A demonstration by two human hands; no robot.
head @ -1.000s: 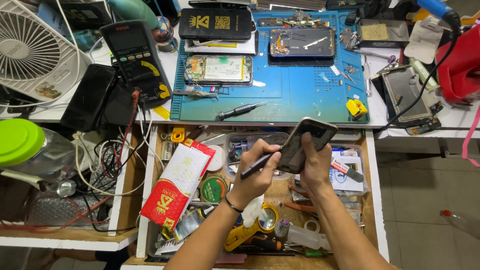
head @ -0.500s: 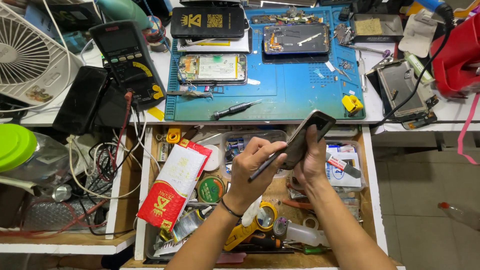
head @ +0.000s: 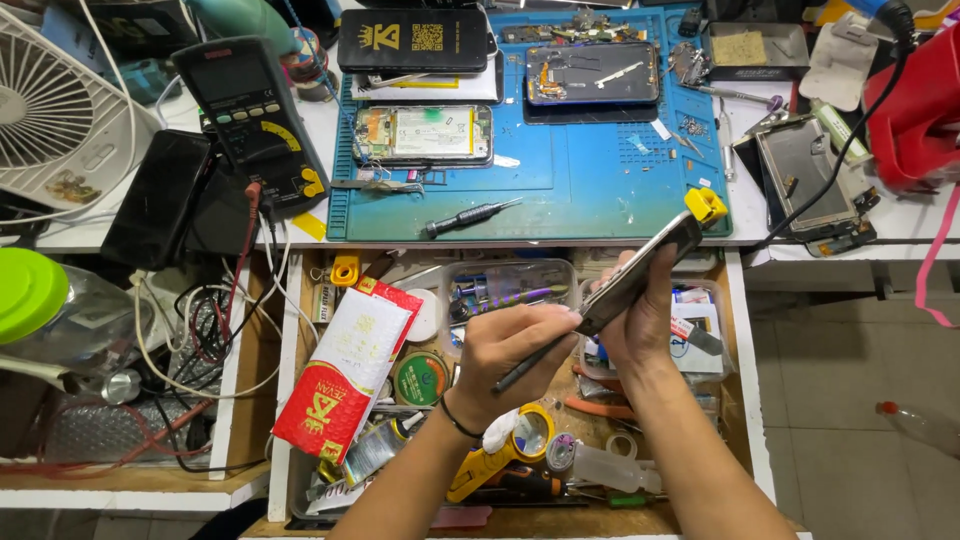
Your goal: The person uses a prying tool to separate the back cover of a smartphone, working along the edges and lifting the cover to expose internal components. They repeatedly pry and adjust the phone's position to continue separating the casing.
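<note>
My right hand holds a dark smartphone edge-on, tilted up toward the right, above an open drawer. My left hand grips a thin black tool like a pen, its upper end touching the phone's lower end. Both forearms come up from the bottom of the view. The phone's face is turned away from the camera, so I cannot see its screen.
A blue work mat on the bench carries opened phones, a screwdriver and small parts. A multimeter and a white fan stand at left. The drawer holds a red packet, tape and tools.
The phone has turned more edge-on and risen toward the right. My left hand has shifted right with the tool, closing on the phone's lower end.
</note>
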